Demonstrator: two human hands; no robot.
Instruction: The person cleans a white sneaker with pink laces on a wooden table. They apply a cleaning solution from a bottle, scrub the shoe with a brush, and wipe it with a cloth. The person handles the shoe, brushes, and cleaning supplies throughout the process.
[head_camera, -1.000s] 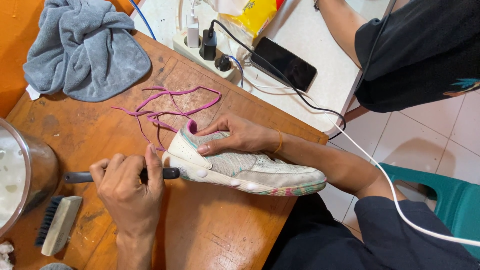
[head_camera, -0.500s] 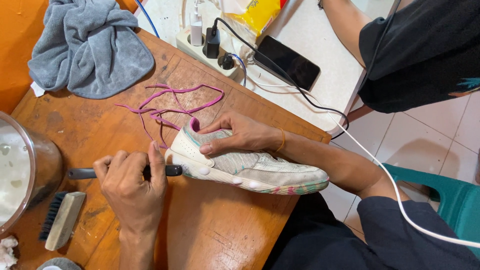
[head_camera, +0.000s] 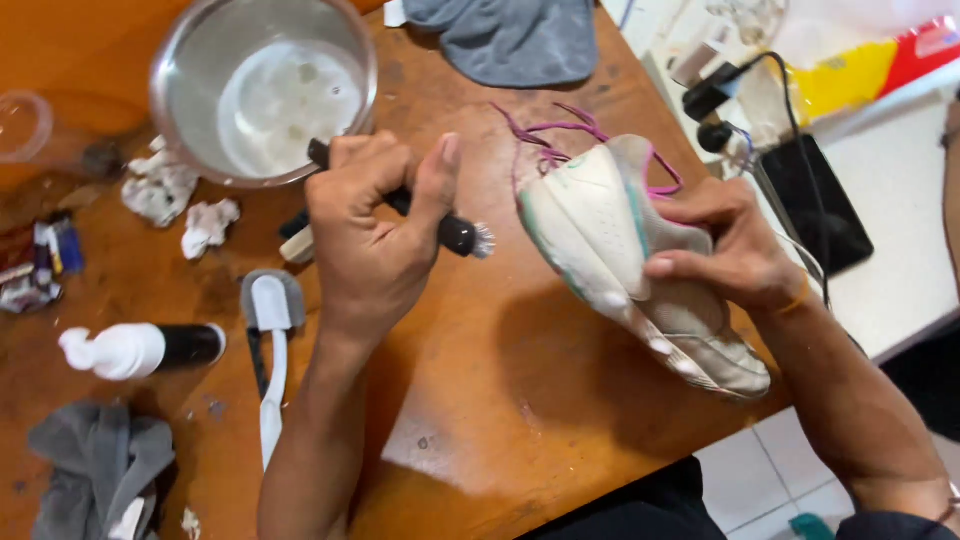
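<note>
Currently we are cataloguing one sneaker (head_camera: 640, 265), white with pale green trim along the sole edge and a greyish mesh upper, its sole looking scuffed and faintly stained toward the far end. It is being held tilted above the wooden table (head_camera: 560, 400), one end pointing up and to the left, and magenta laces (head_camera: 560, 130) are trailing loose from it onto the tabletop behind. Our right hand (head_camera: 725, 250) is gripping the sneaker's upper, fingers curled tight over the fabric and thumb pressing along the side. Our left hand (head_camera: 375, 235) is closing in a fist around a small brush (head_camera: 455, 232) with a dark handle; its pale bristles are pointing toward the sneaker, just short of it and not touching. Behind the left hand a steel bowl (head_camera: 190, 60) is holding cloudy water. Also lying on the table: a white-handled brush (head_camera: 270, 340), a white and black pump bottle (head_camera: 140, 348) on its side, crumpled tissue scraps (head_camera: 165, 190), and grey cloths (head_camera: 510, 35).
</note>
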